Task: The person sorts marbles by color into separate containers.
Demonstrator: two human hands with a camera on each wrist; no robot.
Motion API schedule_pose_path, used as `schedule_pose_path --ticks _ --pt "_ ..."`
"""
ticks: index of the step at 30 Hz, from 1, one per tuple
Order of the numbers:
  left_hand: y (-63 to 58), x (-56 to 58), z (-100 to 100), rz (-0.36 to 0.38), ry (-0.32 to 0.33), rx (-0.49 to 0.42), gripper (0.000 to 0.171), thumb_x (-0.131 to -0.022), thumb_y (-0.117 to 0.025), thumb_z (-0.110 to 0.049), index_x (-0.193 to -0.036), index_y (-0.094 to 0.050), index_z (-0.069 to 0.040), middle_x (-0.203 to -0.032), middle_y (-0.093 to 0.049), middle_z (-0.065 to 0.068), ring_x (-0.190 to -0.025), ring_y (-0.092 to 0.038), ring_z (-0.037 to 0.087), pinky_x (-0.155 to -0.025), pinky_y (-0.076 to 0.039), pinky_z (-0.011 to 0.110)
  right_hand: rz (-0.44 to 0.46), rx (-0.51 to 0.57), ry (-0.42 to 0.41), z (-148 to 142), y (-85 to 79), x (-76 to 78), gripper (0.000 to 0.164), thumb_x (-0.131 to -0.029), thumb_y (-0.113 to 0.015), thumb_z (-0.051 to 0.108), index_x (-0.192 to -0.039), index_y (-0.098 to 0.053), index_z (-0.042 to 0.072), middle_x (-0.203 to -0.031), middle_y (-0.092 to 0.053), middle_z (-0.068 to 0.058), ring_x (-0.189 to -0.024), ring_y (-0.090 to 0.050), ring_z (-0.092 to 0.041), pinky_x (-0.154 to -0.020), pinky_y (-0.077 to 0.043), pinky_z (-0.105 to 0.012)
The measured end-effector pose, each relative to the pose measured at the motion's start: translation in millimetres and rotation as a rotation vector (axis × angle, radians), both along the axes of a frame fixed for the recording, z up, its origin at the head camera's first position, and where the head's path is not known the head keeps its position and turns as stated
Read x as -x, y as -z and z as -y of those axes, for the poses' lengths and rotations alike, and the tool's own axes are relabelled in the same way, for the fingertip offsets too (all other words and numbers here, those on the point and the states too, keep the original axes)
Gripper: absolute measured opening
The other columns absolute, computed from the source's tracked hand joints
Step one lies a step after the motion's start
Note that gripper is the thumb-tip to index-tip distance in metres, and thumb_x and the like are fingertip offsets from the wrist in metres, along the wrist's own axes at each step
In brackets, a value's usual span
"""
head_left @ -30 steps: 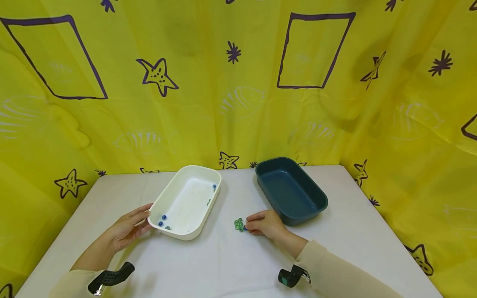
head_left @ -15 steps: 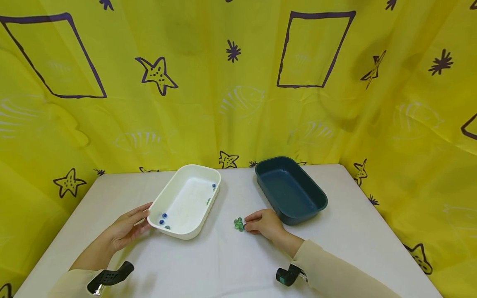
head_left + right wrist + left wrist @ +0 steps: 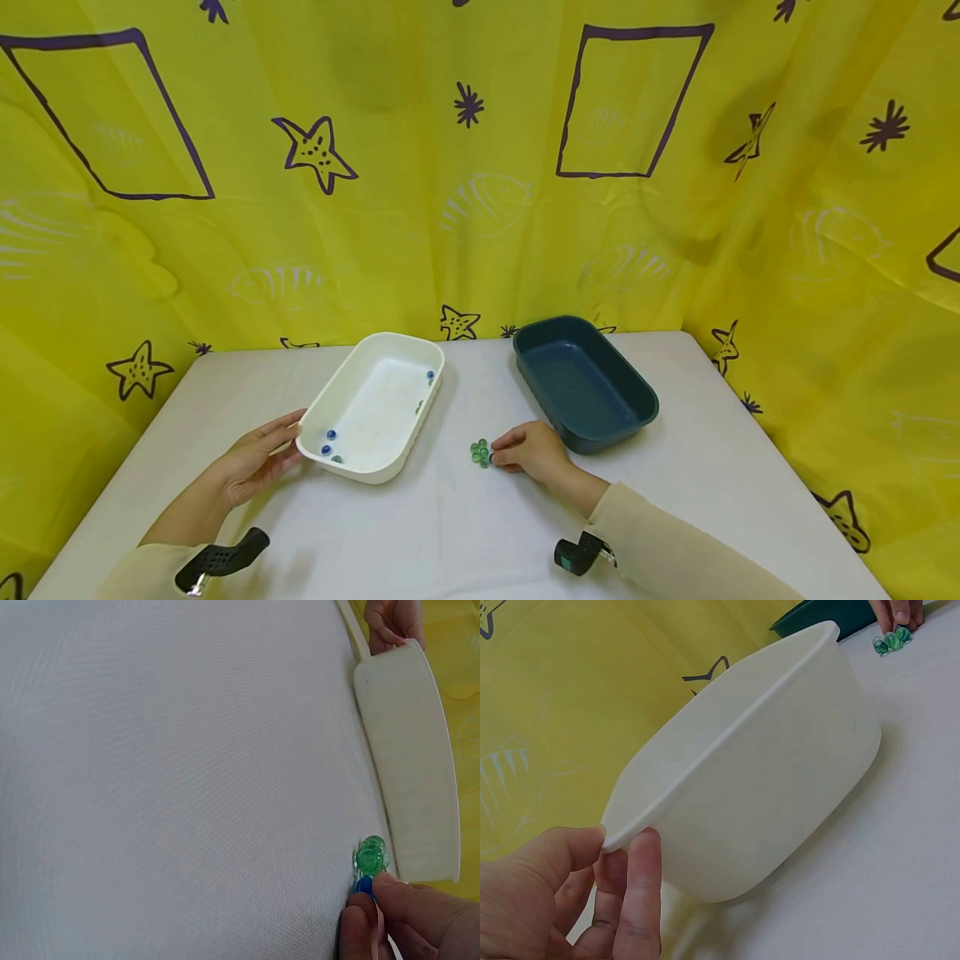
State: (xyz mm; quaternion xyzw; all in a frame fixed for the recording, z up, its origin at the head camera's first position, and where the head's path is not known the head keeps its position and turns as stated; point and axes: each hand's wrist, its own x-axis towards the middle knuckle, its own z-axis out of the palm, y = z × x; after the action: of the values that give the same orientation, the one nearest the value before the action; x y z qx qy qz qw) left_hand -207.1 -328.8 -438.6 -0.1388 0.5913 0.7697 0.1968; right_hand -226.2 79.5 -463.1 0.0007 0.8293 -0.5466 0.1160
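My left hand [image 3: 262, 457] holds the near left corner of a white plastic tub [image 3: 772, 787]; in the left wrist view the thumb lies at the rim, with fingers against the outer wall. Inside the tub are blue marbles [image 3: 332, 435] and a few greenish ones, some along its right wall. On the white cloth between two tubs, my right hand [image 3: 536, 454] pinches a blue marble [image 3: 364, 885] between thumb and fingertips. That marble sits right beside a small cluster of green glass marbles [image 3: 479, 452], and the fingers partly hide it.
A dark teal tub [image 3: 581, 383] stands just behind and right of my right hand, with no marbles showing in it. A yellow patterned curtain [image 3: 397, 250] hangs behind the cloth-covered table [image 3: 420, 542] and at both sides.
The right fingertips have closed in a little on the blue marble, covering more of it. Two blue marbles in the white tub have shifted slightly. The left hand stays on the rim.
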Motion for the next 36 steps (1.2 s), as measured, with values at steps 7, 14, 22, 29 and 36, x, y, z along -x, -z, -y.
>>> schedule_pose_path --ticks 7,14,22,29,36 --pt "-0.4 0.0 -0.1 0.002 -0.004 0.012 0.024 -0.099 -0.06 -0.019 -0.093 -0.074 -0.038 -0.1 -0.066 -0.008 -0.088 -0.065 0.008 -0.083 -0.057 0.021 -0.011 -0.001 -0.006 0.2 0.5 -0.5 0.012 -0.077 -0.079 -0.003 -0.088 -0.076 -0.004 -0.082 -0.073 -0.007 -0.069 -0.067 -0.009 -0.064 -0.061 -0.025" --pt "-0.6 -0.4 -0.6 -0.005 -0.005 0.028 0.023 -0.099 -0.061 -0.02 -0.093 -0.074 -0.039 -0.099 -0.067 -0.008 -0.087 -0.065 0.008 -0.082 -0.058 0.021 -0.009 -0.007 0.011 1.0 2.5 0.3 0.011 -0.076 -0.08 -0.002 -0.087 -0.076 -0.003 -0.083 -0.072 -0.007 -0.068 -0.065 -0.009 -0.063 -0.06 -0.025" --pt "-1.3 -0.1 -0.7 -0.006 -0.009 0.037 0.022 -0.098 -0.062 -0.021 -0.093 -0.074 -0.039 -0.099 -0.067 -0.009 -0.088 -0.066 0.008 -0.082 -0.057 0.021 0.037 0.029 0.014 -1.5 2.2 2.0 0.013 -0.077 -0.079 -0.002 -0.088 -0.076 -0.004 -0.085 -0.073 -0.007 -0.068 -0.066 -0.01 -0.064 -0.061 -0.026" --pt "-0.9 0.3 -0.6 -0.01 -0.007 0.051 0.021 -0.098 -0.063 -0.022 -0.093 -0.074 -0.04 -0.1 -0.067 -0.009 -0.088 -0.066 0.008 -0.082 -0.057 0.02 0.093 0.065 0.018 -3.7 -0.7 3.8 0.013 -0.078 -0.077 -0.004 -0.091 -0.075 -0.007 -0.083 -0.073 -0.009 -0.066 -0.067 -0.011 -0.063 -0.061 -0.026" --pt "0.2 -0.2 0.1 -0.01 -0.006 0.058 0.024 -0.099 -0.061 -0.022 -0.093 -0.073 -0.041 -0.099 -0.067 -0.008 -0.086 -0.066 0.007 -0.079 -0.058 0.019 0.14 0.087 0.01 -5.2 -2.3 4.3 0.014 -0.081 -0.075 -0.004 -0.094 -0.074 -0.008 -0.085 -0.074 -0.012 -0.068 -0.068 -0.012 -0.064 -0.061 -0.026"
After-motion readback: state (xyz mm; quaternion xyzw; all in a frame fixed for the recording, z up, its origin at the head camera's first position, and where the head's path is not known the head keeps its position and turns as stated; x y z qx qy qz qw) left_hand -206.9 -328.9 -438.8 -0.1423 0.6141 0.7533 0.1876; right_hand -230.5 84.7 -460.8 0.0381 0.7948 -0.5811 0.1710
